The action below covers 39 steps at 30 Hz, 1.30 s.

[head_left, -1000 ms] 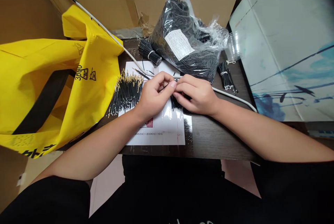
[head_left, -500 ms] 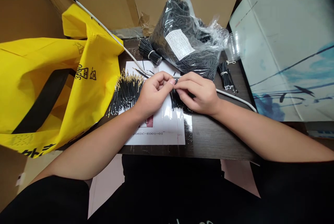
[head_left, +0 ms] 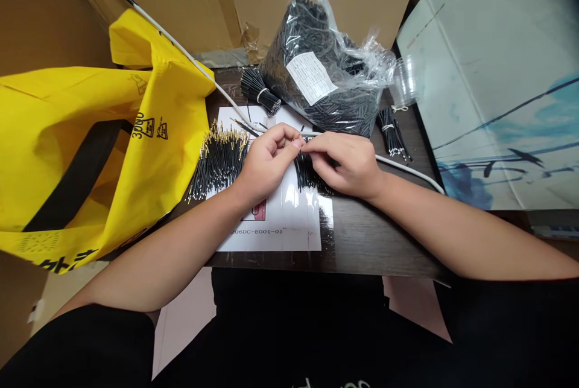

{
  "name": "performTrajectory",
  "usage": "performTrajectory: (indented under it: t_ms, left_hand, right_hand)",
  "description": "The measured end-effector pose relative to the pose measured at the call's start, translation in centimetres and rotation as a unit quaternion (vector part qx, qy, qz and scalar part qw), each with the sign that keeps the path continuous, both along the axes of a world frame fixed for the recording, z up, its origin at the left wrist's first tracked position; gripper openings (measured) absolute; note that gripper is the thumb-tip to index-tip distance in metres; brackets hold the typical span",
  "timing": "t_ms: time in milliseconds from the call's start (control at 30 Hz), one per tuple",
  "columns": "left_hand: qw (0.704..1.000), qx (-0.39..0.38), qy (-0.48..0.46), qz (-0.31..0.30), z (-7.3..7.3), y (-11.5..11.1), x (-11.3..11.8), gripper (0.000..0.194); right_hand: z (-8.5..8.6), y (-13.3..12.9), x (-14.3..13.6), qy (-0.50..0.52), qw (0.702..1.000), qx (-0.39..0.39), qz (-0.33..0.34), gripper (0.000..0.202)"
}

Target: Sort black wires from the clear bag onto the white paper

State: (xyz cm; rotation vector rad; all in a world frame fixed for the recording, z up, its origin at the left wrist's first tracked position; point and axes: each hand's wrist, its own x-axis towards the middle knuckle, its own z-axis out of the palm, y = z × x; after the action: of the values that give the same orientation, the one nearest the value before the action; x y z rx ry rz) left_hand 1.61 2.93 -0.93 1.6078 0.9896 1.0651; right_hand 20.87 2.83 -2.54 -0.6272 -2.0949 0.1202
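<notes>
Dark tabletop [head_left: 380,237] below; yellow bag [head_left: 176,92] left of my left hand [head_left: 269,159], which pinches closed, contents hidden. My right hand [head_left: 346,162] meets its fingertips; grip unclear. Gold-tipped wires [head_left: 221,159] just left, black wires [head_left: 305,174] between hands.

It looked like a small workbench for assembling wires, with a dark table [head_left: 380,243] that held a pile of short black wires [head_left: 219,155] with gold tips, tied wire bundles [head_left: 261,91], a clear plastic bag [head_left: 321,68] of black pieces and a printed sheet [head_left: 271,242], all beside cardboard [head_left: 316,2]
</notes>
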Motion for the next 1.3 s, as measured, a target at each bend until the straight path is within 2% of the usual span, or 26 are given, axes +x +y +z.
performTrajectory:
  t_ms: [100,300,567,833,1000,1200,1300]
  left_hand:
    - [1.000,0.003,-0.003,-0.012,-0.06,0.00,-0.08,0.000]
    - [1.000,0.023,0.016,0.003,-0.35,-0.08,-0.03,0.005]
    - [0.999,0.031,0.028,-0.001,-0.17,-0.34,0.12,0.005]
    - [0.999,0.023,0.031,-0.014,0.07,-0.44,0.27,0.007]
    - [0.997,0.054,0.048,-0.022,0.26,-0.53,0.09,0.019]
    - [0.993,0.088,0.076,-0.027,0.09,-0.53,0.11,0.028]
    - [0.992,0.091,0.081,-0.025,0.06,-0.57,0.09,0.028]
  right_hand:
    - [0.00,0.01,-0.05,0.012,1.000,0.001,-0.013,0.023]
    - [0.12,0.00,-0.26,0.031,0.998,-0.001,-0.056,0.015]
    - [0.12,0.00,-0.18,0.051,0.995,-0.032,-0.074,0.009]
    - [0.39,0.13,-0.27,0.079,0.993,-0.078,-0.038,0.009]
    - [0.61,0.10,-0.16,0.123,0.988,-0.081,-0.046,0.007]
    - [0.35,0.19,-0.25,0.094,0.991,-0.099,-0.010,0.009]
    - [0.42,0.13,-0.23,0.094,0.991,-0.096,-0.017,0.011]
